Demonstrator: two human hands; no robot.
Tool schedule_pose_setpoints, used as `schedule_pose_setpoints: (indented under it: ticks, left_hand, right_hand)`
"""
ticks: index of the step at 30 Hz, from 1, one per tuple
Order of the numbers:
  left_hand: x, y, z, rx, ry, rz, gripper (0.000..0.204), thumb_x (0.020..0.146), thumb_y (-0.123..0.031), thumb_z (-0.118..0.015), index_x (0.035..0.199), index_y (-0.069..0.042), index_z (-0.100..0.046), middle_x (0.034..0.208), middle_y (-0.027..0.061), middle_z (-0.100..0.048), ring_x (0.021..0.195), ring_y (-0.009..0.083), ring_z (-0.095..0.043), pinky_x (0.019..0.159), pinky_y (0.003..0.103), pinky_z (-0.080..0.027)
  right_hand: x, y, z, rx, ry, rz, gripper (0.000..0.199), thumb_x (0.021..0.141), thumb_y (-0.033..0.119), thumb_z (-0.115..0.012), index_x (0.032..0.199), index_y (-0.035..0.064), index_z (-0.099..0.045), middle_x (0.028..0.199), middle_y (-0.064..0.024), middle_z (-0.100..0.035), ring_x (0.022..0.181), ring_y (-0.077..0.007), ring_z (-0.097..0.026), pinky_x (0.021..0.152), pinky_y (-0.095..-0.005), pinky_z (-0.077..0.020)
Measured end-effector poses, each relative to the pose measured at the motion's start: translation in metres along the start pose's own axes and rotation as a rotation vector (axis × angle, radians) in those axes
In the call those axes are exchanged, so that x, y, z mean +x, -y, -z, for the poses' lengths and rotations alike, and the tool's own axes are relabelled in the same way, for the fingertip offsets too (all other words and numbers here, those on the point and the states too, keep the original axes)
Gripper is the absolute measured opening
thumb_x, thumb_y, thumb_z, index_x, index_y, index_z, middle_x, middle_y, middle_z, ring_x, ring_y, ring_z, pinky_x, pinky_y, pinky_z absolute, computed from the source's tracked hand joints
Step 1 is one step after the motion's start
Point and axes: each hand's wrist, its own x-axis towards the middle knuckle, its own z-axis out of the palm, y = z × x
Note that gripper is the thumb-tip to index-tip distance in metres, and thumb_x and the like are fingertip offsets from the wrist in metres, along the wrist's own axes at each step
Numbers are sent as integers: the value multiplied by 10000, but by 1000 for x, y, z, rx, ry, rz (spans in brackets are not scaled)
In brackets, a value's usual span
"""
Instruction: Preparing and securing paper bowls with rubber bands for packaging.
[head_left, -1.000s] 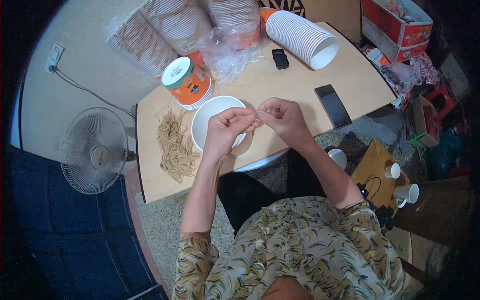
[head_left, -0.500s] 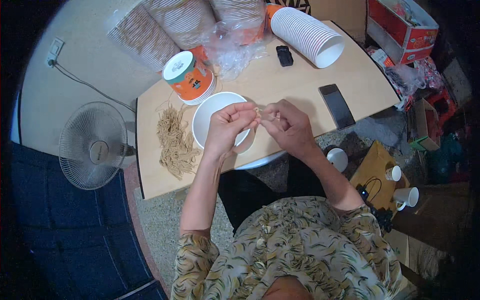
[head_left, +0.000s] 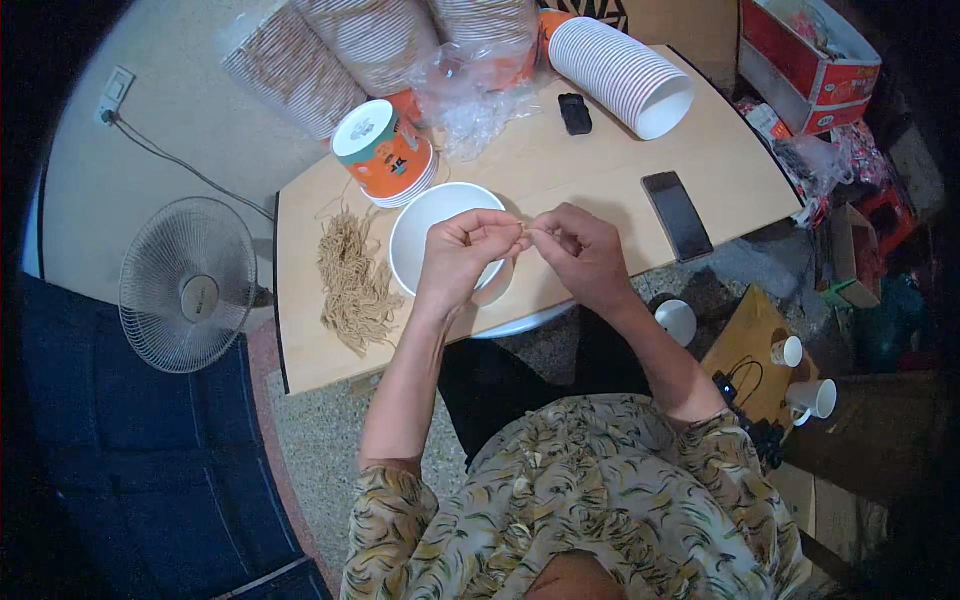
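My left hand [head_left: 462,255] and my right hand [head_left: 585,252] meet fingertip to fingertip over the right side of a white bowl [head_left: 432,207]. Both are closed in a pinch on a short bit of tan cord [head_left: 526,230], mostly hidden by the fingers. Left of the bowl lies a loose, tangled heap of tan cords [head_left: 352,290]. Behind the bowl, an orange and green paper tub [head_left: 388,165] stands upside down on several stacked white rims.
Wrapped stacks of paper tubs [head_left: 370,40] and crumpled clear plastic [head_left: 465,110] line the back of the table. A stack of white tubs [head_left: 615,75] lies on its side near a black object [head_left: 575,114]. A phone [head_left: 677,215] rests at right; a fan [head_left: 190,285] stands left.
The fingertips of both hands have drawn closer together, and the small tan loop that showed between them is now mostly covered. The view has shifted slightly.
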Motion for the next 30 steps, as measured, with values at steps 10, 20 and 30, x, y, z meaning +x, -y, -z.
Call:
schedule_pose_setpoints:
  ticks: [10,20,30]
  left_hand:
    - [-4,-1,-5,107,35,-82,188,864,23,-704,1045,68,-683,939,134,-734,866,155,-717,793,244,-581]
    - [-5,1,-3,143,57,-96,196,868,12,-719,1052,72,-687,946,145,-738,867,159,-720,788,252,-587]
    - [-5,0,-1,80,65,-69,114,894,-11,-689,1003,18,-704,873,84,-733,772,107,-686,706,241,-557]
  right_hand:
    - [6,-7,5,432,146,-346,101,907,127,-683,901,26,-683,791,36,-649,630,-4,-478,535,-193,-356]
    - [5,-3,8,462,149,-404,128,899,171,-694,881,45,-680,723,62,-591,568,-1,-420,503,-193,-313]
    - [14,0,12,467,173,-507,168,930,149,-636,1031,20,-674,710,31,-557,526,-12,-387,454,-179,-257]
